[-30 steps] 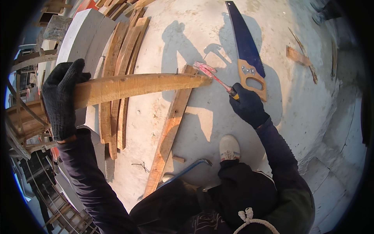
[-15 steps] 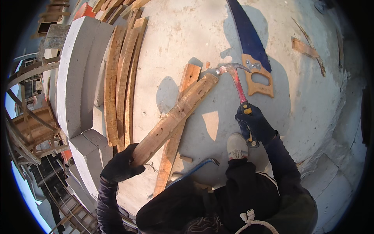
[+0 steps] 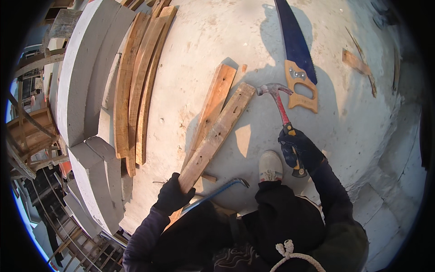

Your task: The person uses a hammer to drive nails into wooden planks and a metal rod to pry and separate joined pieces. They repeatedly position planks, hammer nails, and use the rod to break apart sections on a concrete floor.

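My left hand [image 3: 173, 196], in a dark glove, grips the near end of a wooden board [image 3: 219, 131] that slants away to the right. Beneath it lies a second wooden board [image 3: 217, 86], partly covered by the first. My right hand [image 3: 302, 149], gloved too, is closed round the dark and yellow handle of a claw hammer [image 3: 280, 103]. The hammer's head is close to the far end of the held board, a small gap apart. Just beyond the hammer, a handsaw [image 3: 297, 50] with a dark blue blade and wooden handle rests on the concrete.
A blue pry bar [image 3: 217, 194] lies by my legs, near my shoe [image 3: 271, 167]. Several long boards [image 3: 138, 90] are stacked at the left beside pale blocks [image 3: 88, 68]. A short wood offcut [image 3: 355, 62] and a thin strip lie at the right on the concrete floor [image 3: 195, 41].
My left hand has moved right and nearer to me, turning the held board steeper. The hammer has come slightly nearer. The whole view has shifted a little.
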### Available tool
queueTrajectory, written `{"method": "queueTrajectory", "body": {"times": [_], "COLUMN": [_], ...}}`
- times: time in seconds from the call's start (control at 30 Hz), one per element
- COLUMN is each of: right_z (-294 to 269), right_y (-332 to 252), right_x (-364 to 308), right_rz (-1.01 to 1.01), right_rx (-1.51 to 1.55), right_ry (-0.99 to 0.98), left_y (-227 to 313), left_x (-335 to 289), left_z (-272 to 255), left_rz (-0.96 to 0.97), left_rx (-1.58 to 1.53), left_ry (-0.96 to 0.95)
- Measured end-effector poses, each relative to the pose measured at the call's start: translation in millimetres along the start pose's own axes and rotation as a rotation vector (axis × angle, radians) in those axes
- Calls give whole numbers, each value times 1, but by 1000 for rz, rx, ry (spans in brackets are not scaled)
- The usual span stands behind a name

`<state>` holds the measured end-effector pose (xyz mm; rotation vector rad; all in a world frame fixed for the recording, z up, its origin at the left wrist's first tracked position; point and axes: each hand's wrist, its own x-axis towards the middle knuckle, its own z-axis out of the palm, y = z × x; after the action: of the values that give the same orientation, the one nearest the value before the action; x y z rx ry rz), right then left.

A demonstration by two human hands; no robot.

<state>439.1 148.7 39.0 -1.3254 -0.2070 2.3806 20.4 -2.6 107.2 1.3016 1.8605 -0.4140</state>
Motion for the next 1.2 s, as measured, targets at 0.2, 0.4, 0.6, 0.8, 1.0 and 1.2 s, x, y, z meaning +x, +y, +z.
{"method": "queueTrajectory", "body": {"times": [0.2,0.4,0.6,0.8,1.0,1.2], "right_z": [27,85,38,60,62,58], "right_y": [16,29,6,27,-33,-43], "right_x": [-3,-19,-23,-6,-37,-48], "right_rz": [-117,97,-260,50,-240,-783], "right_rx": [30,-718,1,-647,-561,-1240], "right_ry": [110,-261,121,-134,133,307], "left_y": [-1,1,-12,-26,-12,5], "left_x": [-6,-12,-19,-23,-34,-42], "left_z": [12,10,16,18,14,6], "left_rz": [1,17,-5,-51,-78,-43], "left_rx": [2,28,42,75,44,149], "left_ry": [22,45,92,-9,26,129]}}
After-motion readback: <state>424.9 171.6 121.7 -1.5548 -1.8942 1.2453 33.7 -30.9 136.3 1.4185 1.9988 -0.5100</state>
